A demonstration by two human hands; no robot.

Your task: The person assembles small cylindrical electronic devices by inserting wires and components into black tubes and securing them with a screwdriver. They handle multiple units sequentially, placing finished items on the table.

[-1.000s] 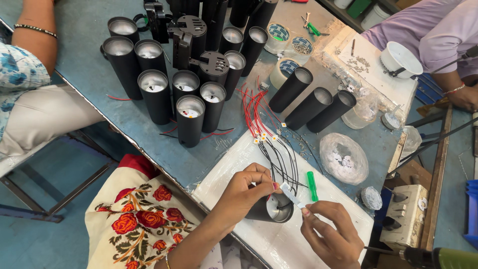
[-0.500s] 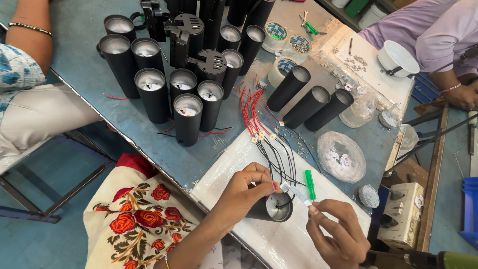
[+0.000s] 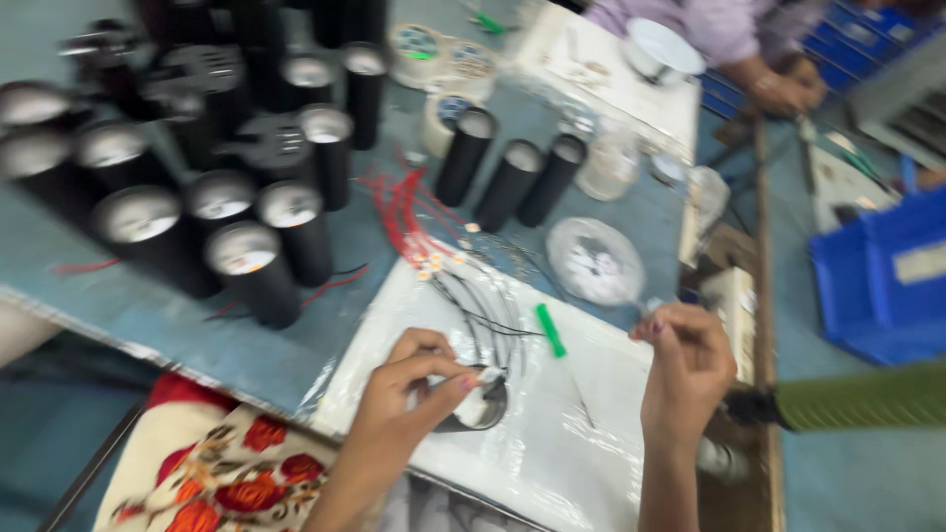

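Two hands busy: left hand [image 3: 409,389] grasping black cylinder [image 3: 471,404] at 6 o'clock on white sheet [image 3: 581,433], right hand [image 3: 687,360] pinched, contents unclear; cylinder could slip, snagging black wires [image 3: 483,315].
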